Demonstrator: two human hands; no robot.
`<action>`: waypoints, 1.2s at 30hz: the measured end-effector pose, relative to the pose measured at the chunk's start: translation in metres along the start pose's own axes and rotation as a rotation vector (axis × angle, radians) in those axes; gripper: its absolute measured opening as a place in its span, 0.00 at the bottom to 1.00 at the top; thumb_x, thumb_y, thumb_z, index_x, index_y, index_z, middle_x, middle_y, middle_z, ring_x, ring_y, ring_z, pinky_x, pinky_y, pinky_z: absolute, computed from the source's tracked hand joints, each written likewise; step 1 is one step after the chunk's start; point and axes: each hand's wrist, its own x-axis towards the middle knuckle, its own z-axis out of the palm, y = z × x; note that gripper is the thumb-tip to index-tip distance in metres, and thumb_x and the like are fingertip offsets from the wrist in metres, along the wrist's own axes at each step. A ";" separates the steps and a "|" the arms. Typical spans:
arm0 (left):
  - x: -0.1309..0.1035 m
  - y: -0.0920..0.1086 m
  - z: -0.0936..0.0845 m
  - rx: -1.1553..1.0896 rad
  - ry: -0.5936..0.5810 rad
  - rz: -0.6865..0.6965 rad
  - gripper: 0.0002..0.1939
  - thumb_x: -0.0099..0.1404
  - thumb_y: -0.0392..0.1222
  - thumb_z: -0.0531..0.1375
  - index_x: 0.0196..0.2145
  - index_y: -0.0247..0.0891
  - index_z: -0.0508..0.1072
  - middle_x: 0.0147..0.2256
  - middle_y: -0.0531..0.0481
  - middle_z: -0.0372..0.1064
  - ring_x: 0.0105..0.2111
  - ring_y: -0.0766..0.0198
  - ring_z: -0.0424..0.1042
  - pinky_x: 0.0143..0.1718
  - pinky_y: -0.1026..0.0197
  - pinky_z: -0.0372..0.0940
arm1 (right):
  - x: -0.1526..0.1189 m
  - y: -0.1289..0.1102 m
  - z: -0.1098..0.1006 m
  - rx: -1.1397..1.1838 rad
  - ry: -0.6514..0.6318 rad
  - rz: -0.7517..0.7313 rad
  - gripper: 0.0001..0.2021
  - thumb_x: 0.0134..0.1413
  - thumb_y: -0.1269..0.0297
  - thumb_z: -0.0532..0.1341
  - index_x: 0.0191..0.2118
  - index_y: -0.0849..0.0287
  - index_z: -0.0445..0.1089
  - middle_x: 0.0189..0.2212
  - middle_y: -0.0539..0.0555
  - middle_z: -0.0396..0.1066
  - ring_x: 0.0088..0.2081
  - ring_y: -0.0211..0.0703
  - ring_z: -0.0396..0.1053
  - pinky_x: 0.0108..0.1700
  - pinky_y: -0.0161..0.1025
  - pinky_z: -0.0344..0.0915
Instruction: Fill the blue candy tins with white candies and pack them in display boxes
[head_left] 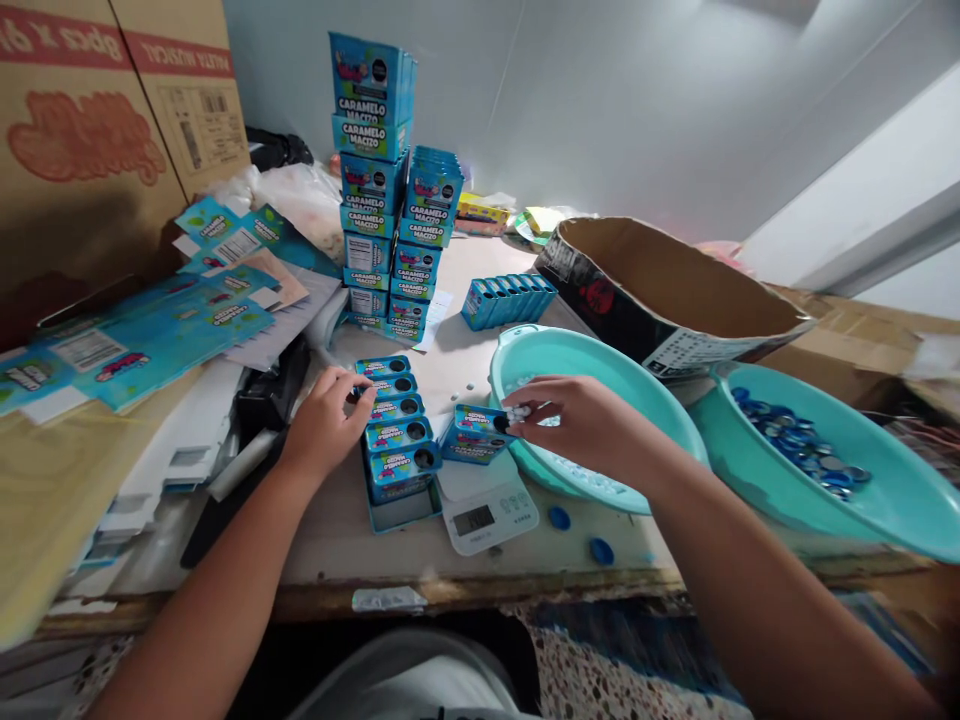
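My right hand (574, 425) pinches several small white candies (519, 412) at the round opening of a blue candy tin (474, 440). That tin rests on a white digital scale (491, 515), whose display digits I cannot read. At the left, my left hand (330, 415) is beside a row of similar blue tins (401, 465) set in a shallow blue tray (405, 512). Its thumb and index finger close around a small dark thing that I cannot make out. More white candies lie in the turquoise basin (600, 360) under my right hand.
A second turquoise basin (892, 440) holds blue and silvery lids. Two blue caps (559, 517) lie near the table's front edge. Stacked blue boxes (367, 180), a short row of tins (510, 300) and a black carton (645, 300) stand behind; printed cardboard sheets (157, 330) lie left.
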 end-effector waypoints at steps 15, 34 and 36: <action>0.000 -0.001 -0.001 0.008 -0.012 0.001 0.16 0.70 0.52 0.54 0.40 0.40 0.75 0.42 0.47 0.70 0.38 0.59 0.72 0.43 0.55 0.67 | 0.002 -0.002 -0.001 -0.052 -0.066 -0.125 0.11 0.59 0.72 0.61 0.42 0.55 0.80 0.39 0.55 0.78 0.34 0.42 0.76 0.34 0.35 0.71; 0.000 -0.001 0.000 0.031 -0.022 0.006 0.15 0.71 0.51 0.53 0.42 0.39 0.75 0.43 0.46 0.70 0.39 0.59 0.73 0.40 0.57 0.67 | -0.004 -0.003 0.002 -0.170 -0.088 -0.147 0.13 0.61 0.75 0.57 0.40 0.55 0.78 0.41 0.54 0.81 0.39 0.46 0.78 0.41 0.40 0.72; 0.000 -0.001 -0.001 0.038 -0.028 0.002 0.16 0.71 0.51 0.53 0.42 0.39 0.75 0.43 0.46 0.70 0.39 0.59 0.73 0.40 0.57 0.67 | -0.006 0.000 -0.005 -0.166 -0.092 -0.147 0.13 0.63 0.75 0.55 0.40 0.56 0.78 0.44 0.55 0.80 0.43 0.48 0.78 0.44 0.41 0.72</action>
